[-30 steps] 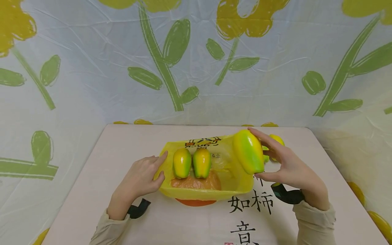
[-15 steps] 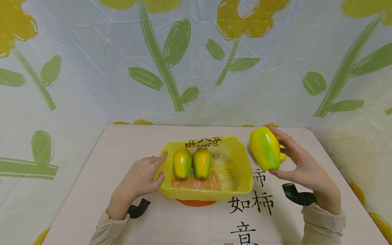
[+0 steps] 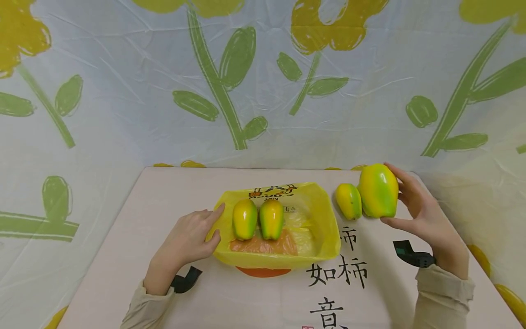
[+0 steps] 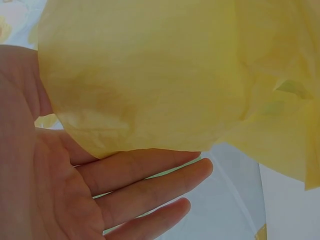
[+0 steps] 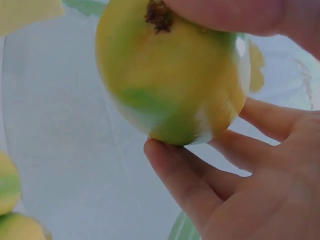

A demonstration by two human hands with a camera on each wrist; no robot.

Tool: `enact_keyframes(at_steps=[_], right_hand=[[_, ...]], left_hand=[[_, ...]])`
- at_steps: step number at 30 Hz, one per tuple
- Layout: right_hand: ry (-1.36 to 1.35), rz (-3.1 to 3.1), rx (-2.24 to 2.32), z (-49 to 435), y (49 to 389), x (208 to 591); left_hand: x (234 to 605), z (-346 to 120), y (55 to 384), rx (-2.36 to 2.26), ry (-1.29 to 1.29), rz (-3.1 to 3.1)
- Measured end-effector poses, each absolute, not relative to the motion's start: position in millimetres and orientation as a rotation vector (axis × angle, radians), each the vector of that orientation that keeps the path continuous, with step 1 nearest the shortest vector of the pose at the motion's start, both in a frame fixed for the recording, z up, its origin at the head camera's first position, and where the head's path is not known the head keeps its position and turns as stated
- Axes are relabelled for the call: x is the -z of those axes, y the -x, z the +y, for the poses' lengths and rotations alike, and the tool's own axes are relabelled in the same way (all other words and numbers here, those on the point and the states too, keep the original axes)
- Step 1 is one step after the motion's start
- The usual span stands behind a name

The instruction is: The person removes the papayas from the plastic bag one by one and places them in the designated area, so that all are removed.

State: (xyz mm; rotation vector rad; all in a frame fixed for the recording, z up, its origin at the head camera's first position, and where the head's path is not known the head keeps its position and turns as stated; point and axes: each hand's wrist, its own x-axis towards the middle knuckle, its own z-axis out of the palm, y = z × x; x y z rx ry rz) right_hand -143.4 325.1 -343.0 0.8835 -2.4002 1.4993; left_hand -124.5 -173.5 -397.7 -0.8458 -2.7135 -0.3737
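Observation:
My right hand (image 3: 429,217) grips a yellow-green papaya (image 3: 379,191) between thumb and fingers; its dark stem end faces the right wrist camera. Just left of it a smaller-looking papaya (image 3: 348,201) lies on the table. In the right wrist view, two papayas (image 5: 20,227) show at the lower left edge. A yellow plastic bag (image 3: 318,228) sits mouth-up mid-table, with one papaya (image 3: 244,219) and another papaya (image 3: 271,219) inside. My left hand (image 3: 186,240) stays at the bag's left rim, index finger and thumb spread over its inside, the other fingers straight along the outside.
The pale table (image 3: 135,228) bears black written characters (image 3: 337,272) in front of the bag's right side. Behind it hangs a white cloth (image 3: 144,91) with green stems and yellow flowers. Dark wrist cameras (image 3: 412,256) stick out at both wrists.
My right hand has carried the papaya rightward from over the bag's right edge to the table's back right, uncovering another papaya. My left hand and the bag have stayed put.

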Motion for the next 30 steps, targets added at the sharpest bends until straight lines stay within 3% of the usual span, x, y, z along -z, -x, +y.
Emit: enact_keyframes(at_steps=[16,30], right_hand=[[-0.517,-2.131,-1.992,380,160,386],[-0.250,-2.012,-1.960,399,178,419]], left_hand=[[397,-172,125,0.370,0.856,-2.716],[398,-173,124,0.378,0.849,-2.721]])
